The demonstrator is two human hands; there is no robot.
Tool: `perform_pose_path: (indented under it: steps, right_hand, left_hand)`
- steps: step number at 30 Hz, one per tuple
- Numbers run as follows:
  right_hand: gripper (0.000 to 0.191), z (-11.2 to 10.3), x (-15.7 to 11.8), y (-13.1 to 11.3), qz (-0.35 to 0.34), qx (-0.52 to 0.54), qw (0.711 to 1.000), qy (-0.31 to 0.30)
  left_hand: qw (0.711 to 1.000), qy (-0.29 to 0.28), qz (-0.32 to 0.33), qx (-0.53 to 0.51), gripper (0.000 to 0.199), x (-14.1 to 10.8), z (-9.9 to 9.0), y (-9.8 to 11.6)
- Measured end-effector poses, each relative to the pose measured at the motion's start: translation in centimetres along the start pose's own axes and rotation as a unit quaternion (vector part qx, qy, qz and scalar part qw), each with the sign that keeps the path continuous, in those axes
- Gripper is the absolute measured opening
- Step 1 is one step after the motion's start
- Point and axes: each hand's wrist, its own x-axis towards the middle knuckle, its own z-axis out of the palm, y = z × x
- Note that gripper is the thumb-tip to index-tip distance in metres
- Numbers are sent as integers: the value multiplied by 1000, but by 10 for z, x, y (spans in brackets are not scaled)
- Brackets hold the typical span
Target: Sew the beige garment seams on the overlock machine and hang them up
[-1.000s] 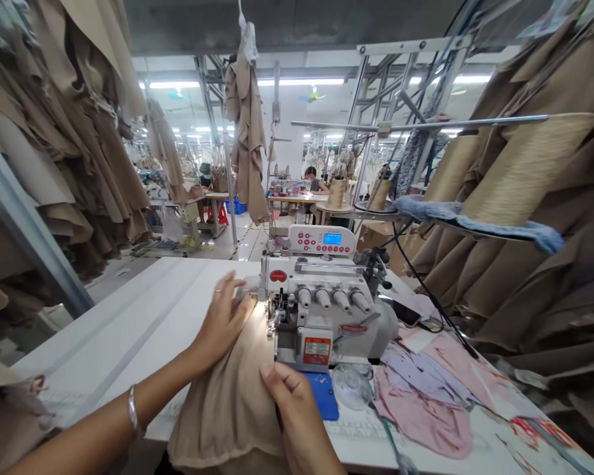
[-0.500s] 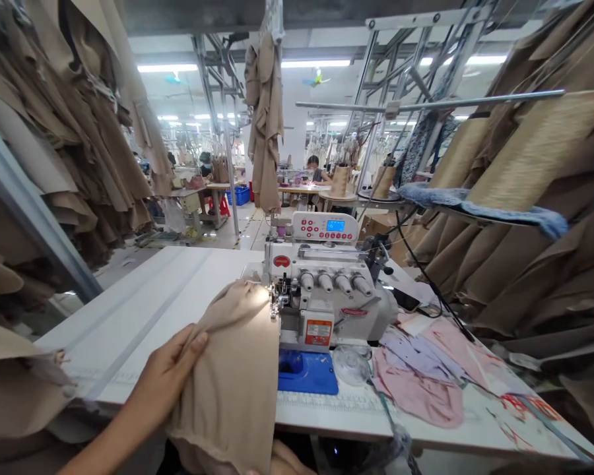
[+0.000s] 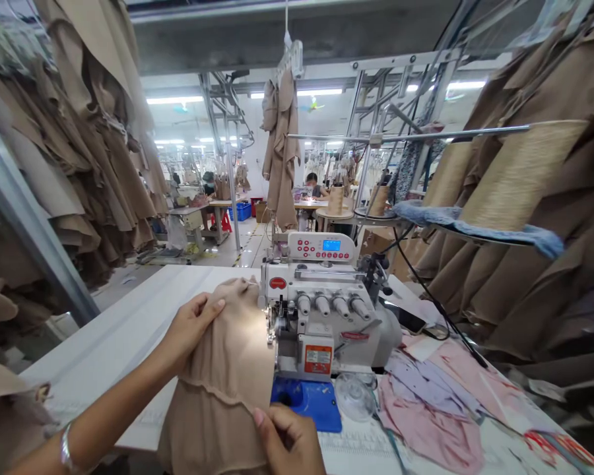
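Note:
A tan fabric piece runs from the lit presser foot of the overlock sewing machine down past the table's front edge. A raised seam crosses it low down. My left hand, with a bangle on the wrist, grips the fabric's left side, thumb on top. Close to the front, my right hand pinches the fabric's right edge by the seam, thumb uppermost. Right of the fabric, a blue plate lies below the machine, partly covered by the cloth and my right hand.
Pink and lavender fabric scraps lie right of the machine, near a clear round dish and a dark phone. Large thread cones stand at upper right. Tan garments hang on both sides. A person sits far back.
The fabric has advanced toward the machine, bringing its cross seam into view. My left hand moved forward along it. My right hand rose from the bottom edge onto the fabric's right edge.

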Motion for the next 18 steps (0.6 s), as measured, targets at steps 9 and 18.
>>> perform_pose_path:
  steps: [9,18]
  right_hand:
    - [43,-22,34,-38,64,35,997,-17]
    - [32,-6,-19,14,-56,-53,997,-14]
  left_hand:
    - [977,3,175,122,50,58,3,52]
    - [776,-105,453,427,22,-43,47,1]
